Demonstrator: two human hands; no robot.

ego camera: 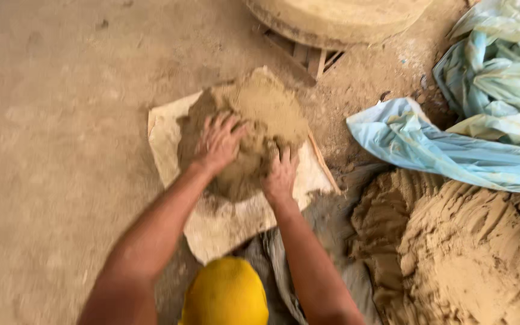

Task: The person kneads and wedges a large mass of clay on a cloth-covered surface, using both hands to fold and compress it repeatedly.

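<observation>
A big lump of tan clay (260, 114) lies on a pale board (167, 135) on the dirt floor. My left hand (219, 143) presses flat on the lump's left side with fingers spread. On its near right side, my right hand (280, 174) pushes into the clay, fingers dug in. Both forearms reach forward from the bottom of the view.
A large heap of ridged clay (458, 247) fills the lower right. Light blue plastic sheeting (446, 150) lies beside it and bunches at the upper right. A round stone wheel (338, 18) on wooden slats sits at the top. A yellow rounded object (225, 292) is at the bottom.
</observation>
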